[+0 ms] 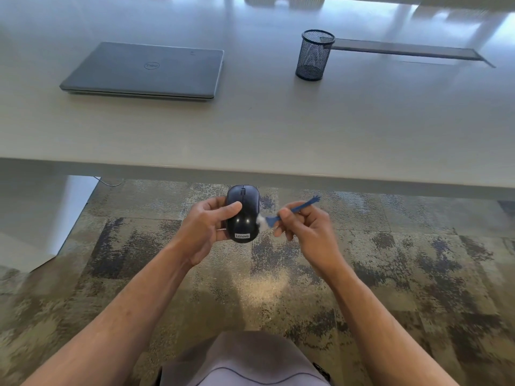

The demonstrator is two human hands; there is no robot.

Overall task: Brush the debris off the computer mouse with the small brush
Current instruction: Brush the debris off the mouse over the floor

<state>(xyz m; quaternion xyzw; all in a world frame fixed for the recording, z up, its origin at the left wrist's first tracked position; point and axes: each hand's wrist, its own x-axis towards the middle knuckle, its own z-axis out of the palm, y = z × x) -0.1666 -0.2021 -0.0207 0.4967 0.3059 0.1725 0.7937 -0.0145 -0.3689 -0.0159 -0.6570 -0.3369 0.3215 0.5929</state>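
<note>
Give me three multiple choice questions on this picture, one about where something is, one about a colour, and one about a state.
1. Where is the computer mouse?
A. On the table beside the laptop
B. Held in the left hand in front of the table edge
C. Inside the mesh pen cup

2. What colour is the small brush's handle?
A. Blue
B. Red
C. Yellow

3. What state is the laptop in?
A. Open, screen lit
B. Open, screen dark
C. Closed, lying flat

Answers:
1 B: the left hand grips the mouse above the carpet, short of the table.
2 A: the handle pinched in the right hand is blue, with white bristles at the mouse's side.
3 C: its lid is down, logo on top.
</note>
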